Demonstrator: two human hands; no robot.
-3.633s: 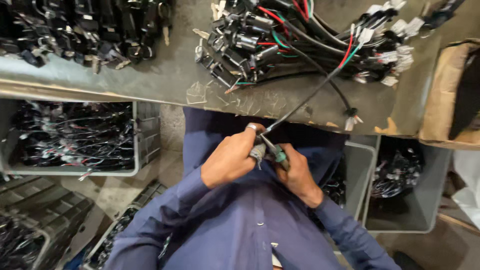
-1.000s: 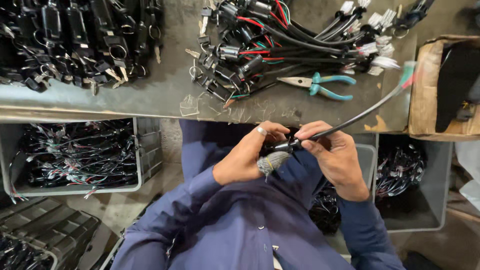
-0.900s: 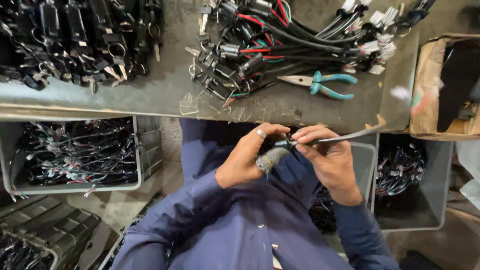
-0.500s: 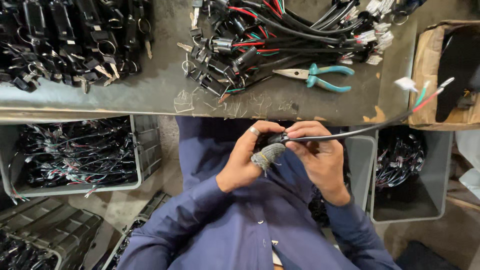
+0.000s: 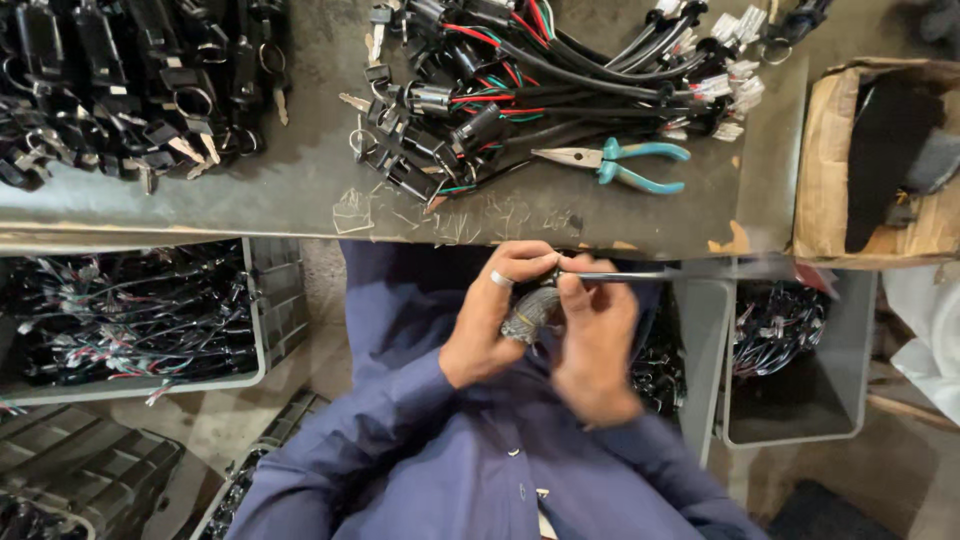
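My left hand point(image 5: 490, 320), with a ring on one finger, and my right hand point(image 5: 595, 335) meet in front of my chest, just below the table edge. Together they pinch one end of a black cable point(image 5: 640, 276) that runs out to the right, blurred by motion. A grey roll of tape point(image 5: 528, 312) sits between the two hands, held against my left hand. Blue-handled pliers point(image 5: 615, 164) lie on the table above my hands.
The dark worktable point(image 5: 300, 190) carries a pile of wired black parts with red and green leads point(image 5: 520, 80) and another heap of black keyed parts point(image 5: 130, 80). Grey bins of wiring point(image 5: 120, 320) point(image 5: 790, 360) stand below. A cardboard box point(image 5: 870, 160) sits at the right.
The pliers left my right hand and now lie on the table. The cable has swung from pointing up-right to lying nearly level, and both hands keep working its near end.
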